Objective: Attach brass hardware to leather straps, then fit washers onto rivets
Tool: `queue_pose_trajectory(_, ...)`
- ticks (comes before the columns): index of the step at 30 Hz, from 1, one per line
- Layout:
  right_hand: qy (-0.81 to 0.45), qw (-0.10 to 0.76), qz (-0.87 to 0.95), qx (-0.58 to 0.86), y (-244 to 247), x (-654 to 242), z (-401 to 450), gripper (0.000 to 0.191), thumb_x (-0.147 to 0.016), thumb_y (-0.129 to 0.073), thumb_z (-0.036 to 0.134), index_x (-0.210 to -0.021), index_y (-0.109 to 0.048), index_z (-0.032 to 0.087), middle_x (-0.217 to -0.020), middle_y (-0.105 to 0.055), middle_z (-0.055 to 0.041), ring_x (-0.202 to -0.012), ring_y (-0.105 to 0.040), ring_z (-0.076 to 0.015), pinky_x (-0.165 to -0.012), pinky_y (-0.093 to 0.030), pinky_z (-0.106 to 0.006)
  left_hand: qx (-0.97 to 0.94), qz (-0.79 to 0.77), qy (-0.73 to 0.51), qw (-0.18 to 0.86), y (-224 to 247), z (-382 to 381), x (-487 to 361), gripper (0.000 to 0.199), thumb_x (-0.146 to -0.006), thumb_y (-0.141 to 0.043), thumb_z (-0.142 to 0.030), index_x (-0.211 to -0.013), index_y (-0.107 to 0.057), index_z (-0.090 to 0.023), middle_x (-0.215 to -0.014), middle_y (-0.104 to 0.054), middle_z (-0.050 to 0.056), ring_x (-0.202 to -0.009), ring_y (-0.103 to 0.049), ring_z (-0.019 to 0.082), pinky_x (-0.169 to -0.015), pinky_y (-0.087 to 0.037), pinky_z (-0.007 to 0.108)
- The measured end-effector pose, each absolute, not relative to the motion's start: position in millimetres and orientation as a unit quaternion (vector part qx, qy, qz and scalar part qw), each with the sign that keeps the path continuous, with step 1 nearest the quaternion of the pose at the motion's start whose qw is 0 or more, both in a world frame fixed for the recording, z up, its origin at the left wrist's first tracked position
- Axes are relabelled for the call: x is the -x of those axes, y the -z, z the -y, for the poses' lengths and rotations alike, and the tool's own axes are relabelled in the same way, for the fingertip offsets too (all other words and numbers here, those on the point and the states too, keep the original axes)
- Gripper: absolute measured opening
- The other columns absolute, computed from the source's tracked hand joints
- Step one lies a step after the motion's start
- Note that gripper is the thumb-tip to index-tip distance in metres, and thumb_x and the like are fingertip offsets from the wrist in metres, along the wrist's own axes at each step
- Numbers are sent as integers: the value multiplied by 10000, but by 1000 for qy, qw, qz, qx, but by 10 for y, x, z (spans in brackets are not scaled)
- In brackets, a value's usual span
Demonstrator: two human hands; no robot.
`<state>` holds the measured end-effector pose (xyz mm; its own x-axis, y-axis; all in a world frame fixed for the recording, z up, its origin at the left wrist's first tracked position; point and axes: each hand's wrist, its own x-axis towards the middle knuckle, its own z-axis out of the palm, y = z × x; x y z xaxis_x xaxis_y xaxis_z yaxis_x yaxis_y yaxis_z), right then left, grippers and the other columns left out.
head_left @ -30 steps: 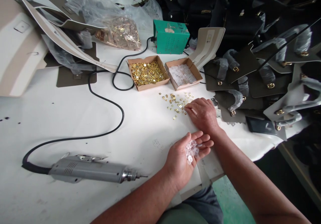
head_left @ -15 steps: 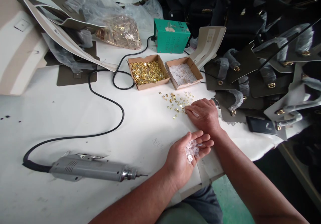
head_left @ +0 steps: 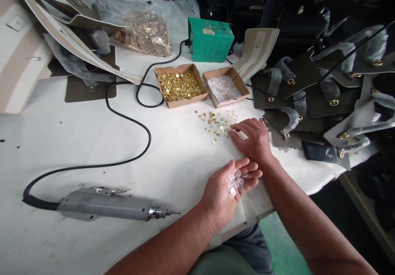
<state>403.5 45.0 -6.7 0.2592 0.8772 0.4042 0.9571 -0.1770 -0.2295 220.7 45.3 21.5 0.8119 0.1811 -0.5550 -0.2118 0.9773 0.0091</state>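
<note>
My left hand is palm up with its fingers half curled, cupping a small heap of clear plastic washers. Just beyond it, my right hand rests palm down on the white table. Its thumb and forefinger are apart, with the tips at the edge of a scatter of small gold metal caps. I see nothing held between them. Behind the scatter stand a cardboard box of gold fittings and a second cardboard box of clear washers.
A grey electric screwdriver lies at the front left, its black cord looping back to a green power box. Bag panels with plastic-wrapped handles crowd the right. A bag of metal parts and beige panels lie at the back left.
My right thumb and forefinger have spread apart from a near pinch over the gold caps. The left hand still cups the washers. The whole view has shifted slightly.
</note>
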Motion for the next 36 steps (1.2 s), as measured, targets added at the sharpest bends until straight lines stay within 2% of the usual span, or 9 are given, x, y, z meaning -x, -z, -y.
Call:
queue_pose_trajectory(2,95,244,595,760,0,-4026,-432,88,-886,-674,283,-899,-747,234,-806,-700,-28,-798,-610,-214,-805,-436,-399,27,-287,-104,952,-205,-450,-2206,375,-969,-535,-338,-1123,-716,-49,-1156,-723,207,-1097,-697,317,-986,-499,402)
queue_pose_trajectory(5,85,328,548,765,-240,-3970,-298,77,-888,-665,244,-888,-742,235,-806,-692,-29,-756,-609,-198,-755,-483,-381,24,-286,-105,952,-196,-450,-2205,378,-967,-543,-347,-1124,-718,-51,-1160,-721,208,-1087,-697,307,-997,-498,406)
queue_pose_trajectory(7,31,366,535,761,-452,-3903,-127,79,-891,-680,239,-933,-747,239,-826,-691,-31,-736,-609,-184,-689,-500,-351,27,-285,-107,952,-198,-453,-2209,372,-962,-552,-349,-1116,-722,-55,-1158,-721,205,-1058,-701,297,-986,-508,410)
queue_pose_trajectory(9,-70,345,577,737,-630,-3822,73,141,-882,-714,250,-1018,-752,253,-861,-695,-32,-743,-618,-175,-656,-508,-327,35,-285,-113,951,-207,-458,-2215,348,-958,-563,-336,-1083,-733,-60,-1118,-728,188,-1017,-703,275,-949,-528,391)
queue_pose_trajectory(12,-160,255,655,693,-729,-3704,321,214,-883,-730,255,-1097,-742,262,-922,-697,-43,-790,-633,-176,-684,-517,-322,40,-304,-120,944,-215,-456,-2229,300,-943,-587,-296,-1034,-748,-60,-993,-735,142,-912,-698,222,-850,-553,329)
queue_pose_trajectory(18,-83,193,697,686,-629,-3622,425,103,-936,-649,191,-950,-735,247,-894,-691,-47,-803,-614,-180,-721,-471,-342,38,-314,-131,940,-190,-429,-2247,258,-914,-624,-253,-1012,-754,-53,-962,-713,112,-832,-659,162,-775,-558,270)
queue_pose_trajectory(22,-69,151,713,682,-675,-3644,388,126,-966,-603,195,-937,-718,236,-899,-699,-51,-820,-609,-188,-749,-454,-356,49,-317,-135,937,-211,-448,-2240,239,-920,-604,-239,-988,-749,-61,-878,-701,84,-775,-650,152,-806,-571,304)
queue_pose_trajectory(27,-68,97,711,693,-737,-3690,363,169,-996,-545,209,-902,-686,212,-867,-682,-57,-793,-588,-185,-752,-436,-355,49,-324,-130,936,-228,-458,-2233,258,-933,-594,-260,-999,-736,-55,-906,-716,114,-808,-668,181,-851,-571,350)
queue_pose_trajectory(36,-106,116,698,698,-702,-3842,182,146,-1015,-538,283,-957,-646,204,-897,-664,-54,-810,-590,-183,-740,-435,-341,54,-305,-130,942,-208,-467,-2212,304,-955,-577,-286,-1055,-737,-47,-921,-712,110,-854,-677,191,-884,-551,346)
